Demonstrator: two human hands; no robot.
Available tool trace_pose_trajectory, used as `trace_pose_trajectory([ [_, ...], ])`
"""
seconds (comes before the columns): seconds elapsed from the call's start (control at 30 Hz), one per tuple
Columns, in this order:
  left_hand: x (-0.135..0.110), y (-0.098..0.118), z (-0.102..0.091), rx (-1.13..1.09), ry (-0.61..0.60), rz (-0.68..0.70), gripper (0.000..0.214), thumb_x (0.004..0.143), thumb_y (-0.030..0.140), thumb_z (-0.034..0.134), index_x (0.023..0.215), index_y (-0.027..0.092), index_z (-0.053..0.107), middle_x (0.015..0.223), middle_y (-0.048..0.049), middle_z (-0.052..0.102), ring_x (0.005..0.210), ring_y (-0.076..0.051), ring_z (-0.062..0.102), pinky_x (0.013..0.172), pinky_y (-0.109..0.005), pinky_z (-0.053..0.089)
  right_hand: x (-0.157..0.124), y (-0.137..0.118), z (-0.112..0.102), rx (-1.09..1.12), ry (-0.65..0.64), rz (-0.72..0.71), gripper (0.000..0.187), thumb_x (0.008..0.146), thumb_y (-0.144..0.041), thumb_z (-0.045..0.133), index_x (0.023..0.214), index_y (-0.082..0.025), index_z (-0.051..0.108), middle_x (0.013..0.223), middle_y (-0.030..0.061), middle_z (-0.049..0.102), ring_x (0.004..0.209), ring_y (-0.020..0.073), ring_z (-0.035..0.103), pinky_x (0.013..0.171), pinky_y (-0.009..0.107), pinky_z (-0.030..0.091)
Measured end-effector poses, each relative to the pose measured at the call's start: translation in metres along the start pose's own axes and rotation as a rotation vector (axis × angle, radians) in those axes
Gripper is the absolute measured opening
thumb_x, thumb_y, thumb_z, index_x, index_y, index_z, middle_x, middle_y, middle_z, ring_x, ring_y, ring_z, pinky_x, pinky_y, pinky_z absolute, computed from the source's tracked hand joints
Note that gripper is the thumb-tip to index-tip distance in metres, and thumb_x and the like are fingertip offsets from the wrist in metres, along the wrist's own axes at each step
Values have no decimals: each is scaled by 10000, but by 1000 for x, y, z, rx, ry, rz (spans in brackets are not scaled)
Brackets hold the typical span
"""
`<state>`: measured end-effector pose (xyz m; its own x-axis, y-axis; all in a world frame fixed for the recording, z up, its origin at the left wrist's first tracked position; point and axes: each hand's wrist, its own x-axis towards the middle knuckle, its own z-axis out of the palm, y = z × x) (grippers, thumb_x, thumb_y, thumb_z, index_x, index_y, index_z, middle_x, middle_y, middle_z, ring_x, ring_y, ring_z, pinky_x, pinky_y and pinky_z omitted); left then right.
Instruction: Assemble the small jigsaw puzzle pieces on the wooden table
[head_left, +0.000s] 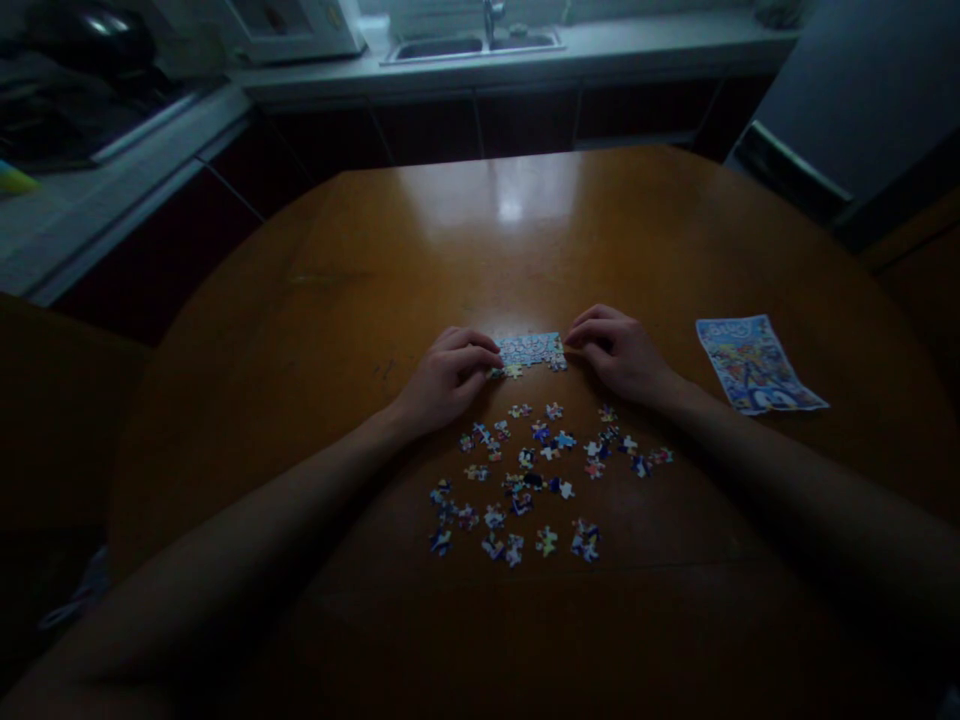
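Note:
A joined section of jigsaw puzzle (531, 350), pale blue and white with an uneven lower edge, lies flat on the wooden table. At its left edge is my left hand (452, 372), fingers bent and tips against the pieces. My right hand (616, 352) pinches at the opposite edge with thumb and fingers curled together. Both forearms rest low along the table. Several loose puzzle pieces (527, 458) are scattered nearer to me, between my arms, some touching or overlapping. Whether a small piece hides under either hand's fingertips does not show.
On the right lies a creased picture sheet (756, 365) with a colourful cartoon print. The wooden table (360, 260) has rounded sides. Beyond it stand a counter with a sink (442, 48), a white microwave (292, 25), and a stove (97, 120) at far left. The room is dim.

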<state>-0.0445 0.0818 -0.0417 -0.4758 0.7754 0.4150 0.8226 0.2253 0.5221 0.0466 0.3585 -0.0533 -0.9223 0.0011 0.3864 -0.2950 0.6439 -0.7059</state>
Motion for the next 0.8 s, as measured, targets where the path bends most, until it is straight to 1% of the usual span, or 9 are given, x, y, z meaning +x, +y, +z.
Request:
trace_pose_trajectory([
  [0.07, 0, 1, 0, -1, -1, -5, 171, 928, 160, 573, 940, 204, 738, 1059, -67, 700, 1024, -209, 622, 936, -405, 499, -1, -10, -3, -33, -3, -25, 179, 855, -111, 575, 847, -205, 727, 956, 72, 660, 891, 214, 618, 800, 376, 491],
  [0.1, 0, 1, 0, 0, 0, -10, 175, 929, 162, 569, 940, 208, 738, 1060, -66, 700, 1027, -210, 621, 940, -408, 499, -4, -19, -6, -57, -15, -47, 172, 863, -118, 576, 869, -204, 724, 966, 76, 655, 890, 215, 614, 788, 371, 486],
  [0.17, 0, 2, 0, -1, 0, -19, 185, 928, 158, 563, 946, 211, 738, 1064, -66, 700, 1032, -211, 620, 943, -412, 499, -13, -47, -10, -110, -76, -125, 143, 887, -143, 584, 895, -196, 717, 953, 85, 645, 907, 224, 598, 800, 373, 471],
  [0.2, 0, 3, 0, -1, 1, -20, 187, 926, 156, 561, 946, 212, 738, 1063, -65, 701, 1030, -211, 620, 944, -412, 500, -20, -62, -12, -132, -167, -170, 140, 907, -157, 578, 906, -198, 712, 949, 83, 646, 902, 221, 589, 796, 369, 463],
  [0.3, 1, 4, 0, -3, -1, -24, 181, 924, 163, 560, 929, 212, 734, 1049, -63, 703, 1014, -212, 623, 948, -419, 500, -46, -104, -12, -192, -525, -316, 90, 931, -220, 613, 883, -204, 687, 932, 63, 651, 822, 193, 554, 717, 340, 420],
  [0.37, 1, 5, 0, -4, -7, -29, 177, 928, 167, 558, 916, 210, 730, 1047, -63, 704, 1016, -212, 624, 954, -421, 498, -62, -118, -7, -256, -660, -369, 100, 947, -255, 629, 873, -203, 672, 904, 47, 656, 828, 197, 553, 704, 341, 401],
  [0.47, 1, 4, 0, -5, -1, -26, 178, 927, 158, 557, 913, 205, 728, 1053, -62, 702, 1022, -210, 623, 955, -413, 496, -76, -121, 4, -291, -734, -415, 102, 928, -283, 681, 883, -192, 667, 924, 47, 670, 865, 214, 570, 720, 351, 406],
  [0.6, 0, 3, 0, -2, 4, 0, 180, 919, 143, 559, 919, 197, 731, 1045, -64, 700, 1011, -210, 623, 952, -407, 492, -81, -115, 15, -292, -756, -428, 73, 890, -237, 719, 906, -191, 665, 928, 49, 669, 877, 219, 573, 737, 352, 421],
  [0.8, 1, 5, 1, -11, -1, -13, 187, 928, 146, 548, 908, 200, 726, 1036, -62, 701, 1008, -203, 621, 943, -400, 490, -81, -122, 16, -296, -804, -395, 53, 893, -188, 689, 915, -159, 650, 945, 68, 657, 859, 218, 547, 726, 353, 446],
])
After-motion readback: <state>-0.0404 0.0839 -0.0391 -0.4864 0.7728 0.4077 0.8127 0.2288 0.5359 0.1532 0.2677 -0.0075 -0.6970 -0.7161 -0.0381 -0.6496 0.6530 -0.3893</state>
